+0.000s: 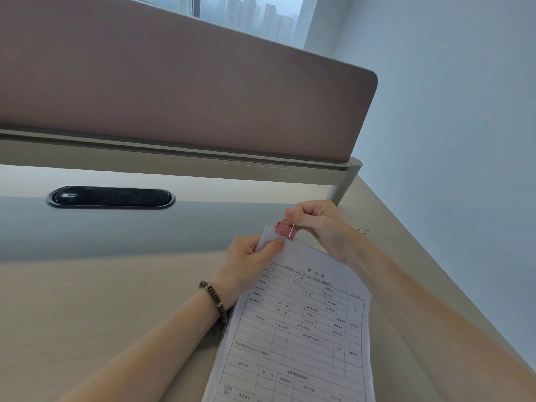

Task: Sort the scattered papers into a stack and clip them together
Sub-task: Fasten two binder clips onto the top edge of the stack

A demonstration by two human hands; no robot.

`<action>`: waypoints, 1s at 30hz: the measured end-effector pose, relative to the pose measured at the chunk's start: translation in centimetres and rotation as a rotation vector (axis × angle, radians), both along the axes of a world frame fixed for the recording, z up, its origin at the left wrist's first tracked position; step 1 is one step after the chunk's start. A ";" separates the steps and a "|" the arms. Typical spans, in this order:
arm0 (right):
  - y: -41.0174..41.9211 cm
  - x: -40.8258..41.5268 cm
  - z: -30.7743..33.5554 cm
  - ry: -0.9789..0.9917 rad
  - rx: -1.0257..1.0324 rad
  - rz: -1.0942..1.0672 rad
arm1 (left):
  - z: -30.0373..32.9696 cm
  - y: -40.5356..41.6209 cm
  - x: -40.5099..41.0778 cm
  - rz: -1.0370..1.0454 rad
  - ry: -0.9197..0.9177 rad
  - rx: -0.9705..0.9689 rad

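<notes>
A stack of printed form papers (301, 329) lies lifted over the beige desk, its top edge pointing away from me. My left hand (246, 262) pinches the stack's top left corner, thumb on top. A pink binder clip (285, 230) sits on the top edge of the stack, right beside that thumb. My right hand (319, 224) grips the clip's wire handles between thumb and fingers. The clip's jaws are partly hidden by my fingers and the paper edge.
A second binder clip (364, 229) with wire handles lies on the desk (87, 300) just behind my right wrist. A dark oval cable port (110, 197) is set in the desk at the far left. A padded divider panel (174, 82) stands along the back edge.
</notes>
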State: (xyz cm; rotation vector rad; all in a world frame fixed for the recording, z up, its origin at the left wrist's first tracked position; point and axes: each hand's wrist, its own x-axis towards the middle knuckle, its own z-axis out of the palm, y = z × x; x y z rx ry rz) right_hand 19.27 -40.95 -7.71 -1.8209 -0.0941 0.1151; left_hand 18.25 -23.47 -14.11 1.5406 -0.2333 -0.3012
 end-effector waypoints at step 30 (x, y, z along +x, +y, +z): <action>0.3 -0.5 -0.1 -0.044 -0.076 -0.109 | 0.8 0.6 -0.6 -0.061 0.035 -0.110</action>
